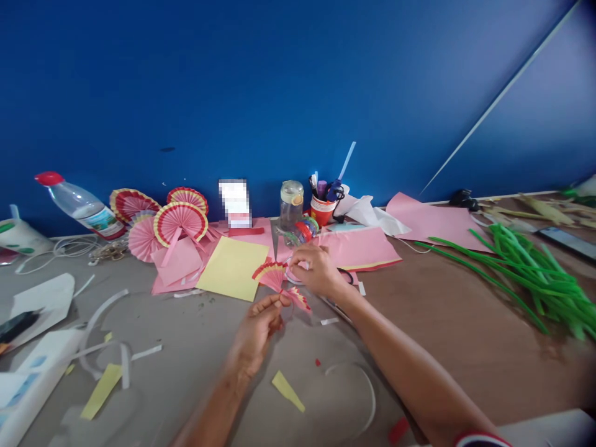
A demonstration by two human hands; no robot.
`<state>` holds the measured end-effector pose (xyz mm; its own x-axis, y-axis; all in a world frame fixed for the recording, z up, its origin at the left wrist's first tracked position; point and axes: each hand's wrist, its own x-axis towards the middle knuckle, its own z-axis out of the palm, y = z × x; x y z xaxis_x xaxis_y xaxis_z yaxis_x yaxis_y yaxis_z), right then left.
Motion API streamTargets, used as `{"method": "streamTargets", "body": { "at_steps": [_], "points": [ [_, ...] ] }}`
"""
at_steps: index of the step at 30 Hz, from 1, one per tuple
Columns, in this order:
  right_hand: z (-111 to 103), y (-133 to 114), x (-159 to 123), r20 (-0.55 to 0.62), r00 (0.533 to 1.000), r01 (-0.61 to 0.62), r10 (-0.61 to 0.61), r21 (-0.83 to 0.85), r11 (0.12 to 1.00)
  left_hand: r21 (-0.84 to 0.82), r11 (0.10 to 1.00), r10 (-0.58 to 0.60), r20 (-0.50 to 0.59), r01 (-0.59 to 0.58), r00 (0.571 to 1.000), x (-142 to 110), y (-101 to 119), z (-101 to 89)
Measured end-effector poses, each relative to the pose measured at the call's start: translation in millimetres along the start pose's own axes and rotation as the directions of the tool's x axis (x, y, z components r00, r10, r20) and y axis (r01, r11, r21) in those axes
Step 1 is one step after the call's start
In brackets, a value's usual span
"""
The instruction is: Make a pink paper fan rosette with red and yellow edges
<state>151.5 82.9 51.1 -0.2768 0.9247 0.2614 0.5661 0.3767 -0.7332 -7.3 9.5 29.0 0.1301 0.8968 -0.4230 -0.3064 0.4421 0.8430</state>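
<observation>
Pinched at its narrow middle by the fingertips of my left hand (pixel 266 316) is a pleated paper fan (pixel 273 275) in pink with red and yellow edges. It flares out on both sides of the pinch, like a bow. My right hand (pixel 316 269) is just beyond it to the right, fingers curled together; whatever they hold, if anything, I cannot make out. Directly behind that hand lie rolls of coloured tape (pixel 305 231). A yellow paper sheet (pixel 235 267) rests left of the fan, over pink paper.
Finished round paper fans (pixel 180 225) lean together at the back left near a plastic bottle (pixel 88 208). A glass jar (pixel 291 205) and a red cup of pens (pixel 322 211) stand against the blue wall. Green pipe cleaners (pixel 535 279) lie right; paper scraps (pixel 287 391) are scattered in front.
</observation>
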Motion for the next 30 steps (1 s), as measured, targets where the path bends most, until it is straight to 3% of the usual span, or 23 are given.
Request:
{"method": "streamTargets", "body": {
  "at_steps": [2, 6, 9, 11, 14, 19, 23, 24, 25, 26, 28, 30],
  "points": [
    [0.0, 1.8, 3.2, 0.069, 0.995, -0.078, 0.068, 0.147, 0.986, -0.031, 0.999, -0.013, 0.006, 0.013, 1.000, 0.0, -0.4, -0.8],
    [-6.8, -8.7, -2.4, 0.183, 0.981, -0.082, 0.056, 0.136, 0.987, -0.120, 0.992, -0.033, 0.024, 0.036, 0.999, 3.6, -4.0, -2.4],
    [-10.6, -30.1, -15.9, 0.206, 0.976, 0.094, -0.065, -0.132, 0.987, -0.222, 0.974, -0.032, 0.046, 0.041, 0.998, 7.4, -6.3, -2.6],
    [-10.2, -45.6, -25.2, 0.284, 0.949, 0.226, -0.139, -0.300, 0.927, -0.290, 0.956, -0.028, 0.063, 0.045, 0.998, 8.4, -6.5, -1.7],
    [-6.7, -62.4, -35.1, 0.412, 0.899, 0.339, -0.150, -0.436, 0.834, -0.371, 0.927, -0.023, 0.076, 0.050, 0.997, 7.5, -4.2, -0.4],
    [-1.3, -67.8, -44.0, 0.511, 0.855, 0.390, -0.092, -0.515, 0.763, -0.443, 0.896, -0.007, 0.023, 0.017, 1.000, 8.0, 8.2, -10.3],
    [-9.9, -61.1, -43.7, 0.654, 0.747, 0.505, -0.116, -0.446, 0.739, -0.407, 0.901, 0.102, -0.140, -0.151, 0.985, 11.7, 19.9, -23.9],
    [-15.3, -58.1, -41.1, 0.650, 0.750, 0.495, -0.119, -0.432, 0.754, -0.385, 0.906, 0.121, -0.159, -0.174, 0.980, 12.1, 21.2, -25.5],
    [-21.7, -54.1, -37.4, 0.613, 0.782, 0.452, -0.118, -0.426, 0.784, -0.361, 0.913, 0.136, -0.167, -0.189, 0.977, 12.2, 21.7, -26.0],
    [-28.8, -49.0, -32.6, 0.529, 0.841, 0.376, -0.109, -0.429, 0.821, -0.336, 0.921, 0.148, -0.169, -0.198, 0.975, 11.9, 21.5, -25.5],
    [-43.5, -35.7, -21.1, 0.264, 0.963, 0.152, -0.049, -0.387, 0.910, -0.267, 0.937, 0.182, -0.175, -0.225, 0.967, 10.9, 19.3, -22.3],
    [-55.8, -20.1, -10.1, 0.056, 0.997, -0.028, 0.052, -0.358, 0.933, -0.179, 0.952, 0.217, -0.176, -0.248, 0.960, 9.9, 16.6, -18.4]
  ]
}}
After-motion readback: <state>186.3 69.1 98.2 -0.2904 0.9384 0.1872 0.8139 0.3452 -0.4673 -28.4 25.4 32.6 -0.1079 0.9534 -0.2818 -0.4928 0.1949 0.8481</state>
